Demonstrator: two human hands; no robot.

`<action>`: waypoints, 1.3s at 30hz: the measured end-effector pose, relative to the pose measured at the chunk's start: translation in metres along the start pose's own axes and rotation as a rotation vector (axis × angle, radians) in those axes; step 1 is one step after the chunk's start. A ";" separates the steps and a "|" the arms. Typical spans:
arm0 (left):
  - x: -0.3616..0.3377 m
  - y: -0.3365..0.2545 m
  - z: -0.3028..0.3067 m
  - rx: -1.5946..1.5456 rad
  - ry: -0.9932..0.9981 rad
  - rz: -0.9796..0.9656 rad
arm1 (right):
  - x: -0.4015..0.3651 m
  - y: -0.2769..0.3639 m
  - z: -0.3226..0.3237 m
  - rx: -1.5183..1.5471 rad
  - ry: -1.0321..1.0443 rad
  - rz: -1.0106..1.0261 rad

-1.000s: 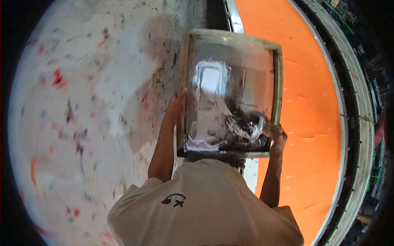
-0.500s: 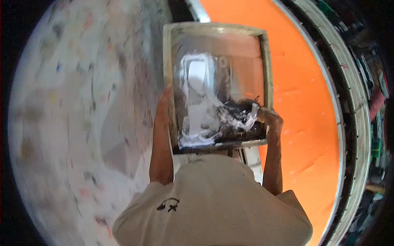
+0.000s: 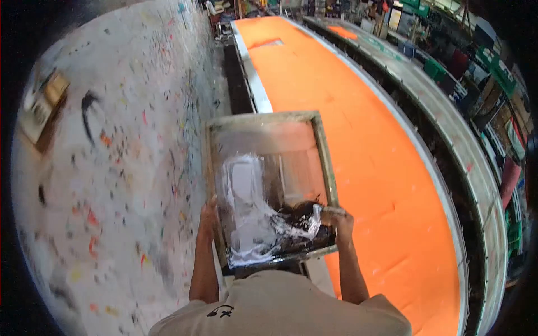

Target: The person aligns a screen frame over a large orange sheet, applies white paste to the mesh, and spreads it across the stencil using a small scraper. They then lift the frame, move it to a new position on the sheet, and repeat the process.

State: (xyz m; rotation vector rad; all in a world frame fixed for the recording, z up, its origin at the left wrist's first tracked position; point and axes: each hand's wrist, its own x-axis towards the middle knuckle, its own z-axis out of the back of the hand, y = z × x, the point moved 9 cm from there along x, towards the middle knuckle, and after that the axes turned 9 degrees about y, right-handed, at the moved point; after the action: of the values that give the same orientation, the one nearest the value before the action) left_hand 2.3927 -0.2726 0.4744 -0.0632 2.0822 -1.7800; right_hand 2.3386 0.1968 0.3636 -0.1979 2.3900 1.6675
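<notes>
I hold a wooden-framed printing screen [image 3: 327, 159] in front of my chest with both hands. Its mesh carries a thick smear of white ink [image 3: 245, 185]. My left hand [image 3: 208, 214] is closed round the left side of the frame, its fingers mostly hidden. On the opposite side, my right hand [image 3: 339, 220] grips the frame near its lower right corner. Right beside that hand, inside the frame, lies a dark, ink-covered object [image 3: 300, 218] streaked with white; its kind is not clear, nor whether my fingers also touch it.
A long table covered in bright orange [image 3: 386, 207] runs ahead along my right. Beyond it stands a second long table [image 3: 448, 123], with green crates [image 3: 434, 70] and clutter behind. To my left is a paint-spattered wall [image 3: 129, 168] with a box-like fixture [image 3: 45, 109].
My view has tilted up, showing more of the orange table's far end and the room. The screen sits lower and further left in view, still in both hands.
</notes>
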 end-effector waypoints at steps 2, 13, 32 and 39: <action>0.017 0.003 -0.002 -0.023 0.000 -0.006 | 0.017 0.034 -0.021 -0.036 -0.033 0.048; 0.137 -0.003 0.029 0.002 0.047 0.012 | 0.111 0.038 -0.075 0.035 -0.091 0.141; 0.519 -0.133 0.201 0.090 -0.218 -0.119 | 0.485 0.053 -0.394 -0.117 0.069 -0.024; 0.682 -0.178 0.223 0.141 -0.182 -0.133 | 0.663 0.029 -0.490 -0.123 0.111 -0.043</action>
State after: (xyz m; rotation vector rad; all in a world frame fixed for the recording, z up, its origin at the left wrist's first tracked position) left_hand 1.7993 -0.7121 0.4374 -0.3189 1.8590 -1.9161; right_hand 1.6403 -0.2430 0.3828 -0.3689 2.3434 1.8308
